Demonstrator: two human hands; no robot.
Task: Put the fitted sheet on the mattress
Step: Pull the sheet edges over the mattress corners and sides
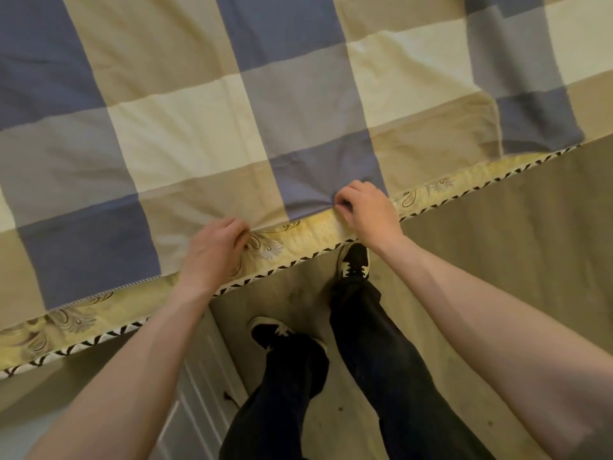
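**Q:** What fills the frame?

**A:** A checked fitted sheet [199, 134] in blue, grey, beige and cream, spread over the top of the mattress [298, 240]. The mattress's yellow patterned border and black-and-white piping lie uncovered along the near side.

**Q:** And below the bed?

**A:** Pale floor [497, 244], where a person stands in dark trousers [381, 360] and dark shoes [353, 260] with white trim.

**Q:** Where are the hands?

**A:** Both are at the sheet's near hem. The left grip [212, 254] is clamped on bunched beige cloth with its fingers curled. The right grip [368, 214], a little apart from it, pinches the hem of a blue square. Creases fan out from each.
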